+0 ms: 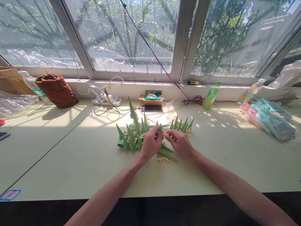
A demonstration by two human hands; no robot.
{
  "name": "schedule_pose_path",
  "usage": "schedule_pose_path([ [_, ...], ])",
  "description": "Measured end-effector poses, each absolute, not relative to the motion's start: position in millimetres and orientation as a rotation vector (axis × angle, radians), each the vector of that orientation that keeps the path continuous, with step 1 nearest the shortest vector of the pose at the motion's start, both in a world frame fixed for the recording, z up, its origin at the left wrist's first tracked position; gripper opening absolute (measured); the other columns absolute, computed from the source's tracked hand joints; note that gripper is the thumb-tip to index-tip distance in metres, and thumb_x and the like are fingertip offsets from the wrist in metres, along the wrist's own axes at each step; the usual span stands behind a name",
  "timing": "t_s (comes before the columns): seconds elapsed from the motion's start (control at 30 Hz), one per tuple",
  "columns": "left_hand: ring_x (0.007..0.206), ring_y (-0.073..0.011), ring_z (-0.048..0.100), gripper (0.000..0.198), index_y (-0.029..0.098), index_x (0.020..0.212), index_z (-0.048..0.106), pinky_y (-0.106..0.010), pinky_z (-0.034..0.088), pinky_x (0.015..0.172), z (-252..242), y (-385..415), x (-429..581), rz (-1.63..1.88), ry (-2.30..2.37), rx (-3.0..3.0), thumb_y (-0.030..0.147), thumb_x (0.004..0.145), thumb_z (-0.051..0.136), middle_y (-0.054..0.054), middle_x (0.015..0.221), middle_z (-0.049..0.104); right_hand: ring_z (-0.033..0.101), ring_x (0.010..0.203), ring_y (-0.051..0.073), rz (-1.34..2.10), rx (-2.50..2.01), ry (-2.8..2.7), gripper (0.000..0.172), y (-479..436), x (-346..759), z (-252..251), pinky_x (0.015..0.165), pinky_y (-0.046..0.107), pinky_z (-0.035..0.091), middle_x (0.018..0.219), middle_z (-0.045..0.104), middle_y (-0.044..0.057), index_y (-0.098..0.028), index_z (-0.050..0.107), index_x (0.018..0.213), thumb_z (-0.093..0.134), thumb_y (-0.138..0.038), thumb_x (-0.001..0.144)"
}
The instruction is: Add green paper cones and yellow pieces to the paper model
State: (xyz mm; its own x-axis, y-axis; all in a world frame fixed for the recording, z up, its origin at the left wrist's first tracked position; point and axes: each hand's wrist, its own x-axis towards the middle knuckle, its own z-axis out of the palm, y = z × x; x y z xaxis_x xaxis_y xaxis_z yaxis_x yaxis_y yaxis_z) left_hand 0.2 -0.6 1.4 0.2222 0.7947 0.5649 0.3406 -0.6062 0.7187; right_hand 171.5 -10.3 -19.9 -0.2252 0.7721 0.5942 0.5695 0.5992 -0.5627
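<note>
My left hand (151,142) is closed around a small green cone (161,127), whose tip points up between thumb and fingers. Close beside it, my right hand (180,142) pinches a small pale-yellow piece (165,133) against the cone; whether the two are joined is too small to tell. Upright green cones (133,143) stand in a cluster left of my hands, with pale-yellow pieces among them. Another group of cones (179,125) stands behind my right hand. Under my hands lie long green cones (168,153) on their sides, and loose yellow pieces (160,160) rest in front.
A phone (152,108) and a small open carton (152,101) lie behind the cones. Toward the windows are a brown drawstring bag (56,91), a power strip (117,101) with cables, and a green bottle (212,95). Plastic-wrapped bundles (270,119) occupy the table's right side.
</note>
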Motion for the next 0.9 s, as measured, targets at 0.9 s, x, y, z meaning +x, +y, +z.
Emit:
schedule_pose_path([
  [0.9, 0.051, -0.0094, 0.054, 0.013, 0.017, 0.092, 0.056, -0.02, 0.043, 0.05, -1.2, -0.4, 0.9, 1.306, 1.083, 2.084, 0.029, 0.093, 0.05, 0.002, 0.065, 0.058, 0.048, 0.057, 0.012, 0.325, -1.119, -1.984, 0.023, -9.2, 171.9, -19.1, 0.058, 0.025, 0.039, 0.068, 0.059, 0.0, -0.018, 0.064, 0.089, 0.048, -0.031, 0.097],
])
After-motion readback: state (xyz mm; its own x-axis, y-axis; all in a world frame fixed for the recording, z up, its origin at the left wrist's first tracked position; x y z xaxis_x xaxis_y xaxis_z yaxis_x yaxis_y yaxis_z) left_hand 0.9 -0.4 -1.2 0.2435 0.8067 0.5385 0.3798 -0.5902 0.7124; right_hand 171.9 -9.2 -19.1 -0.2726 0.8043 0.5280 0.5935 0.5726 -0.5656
